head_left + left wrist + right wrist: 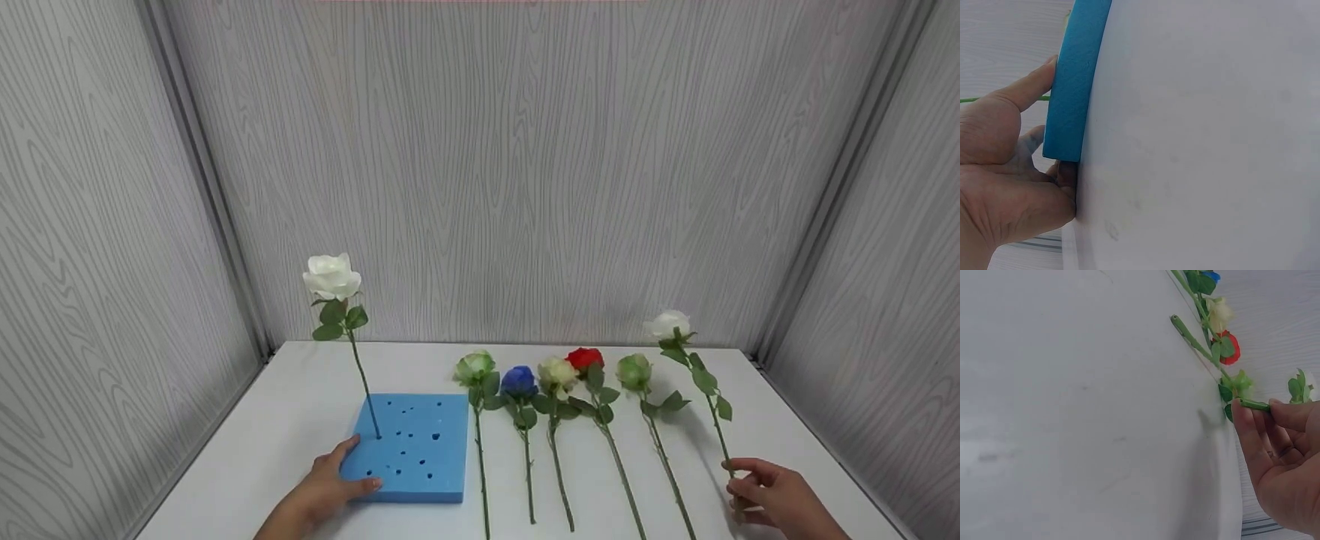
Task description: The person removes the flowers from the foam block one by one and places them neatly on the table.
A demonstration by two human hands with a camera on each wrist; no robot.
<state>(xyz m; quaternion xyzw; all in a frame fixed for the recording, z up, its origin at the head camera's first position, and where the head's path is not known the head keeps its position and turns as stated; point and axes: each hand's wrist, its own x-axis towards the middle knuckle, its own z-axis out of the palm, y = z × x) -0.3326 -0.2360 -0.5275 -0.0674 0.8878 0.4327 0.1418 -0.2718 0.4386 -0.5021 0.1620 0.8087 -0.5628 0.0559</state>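
Note:
My left hand (324,481) holds the near left corner of a blue foam block (444,457) dotted with holes, its thumb on the top face and its other fingers at the left side. An artificial white rose (332,277) stands upright in one of the holes, leaning slightly left. At the right, my right hand (780,495) pinches the lower stem of another white rose (670,325), whose bloom is raised above the table. In the right wrist view the cut stem end (1255,405) lies between thumb and fingers.
Between the hands several roses lie side by side on the white table (300,397): pale green (475,367), blue (519,382), cream (557,376), red (585,358) and green (634,373). Their stems point toward me. Grey wood-grain panels (510,172) enclose the back and sides.

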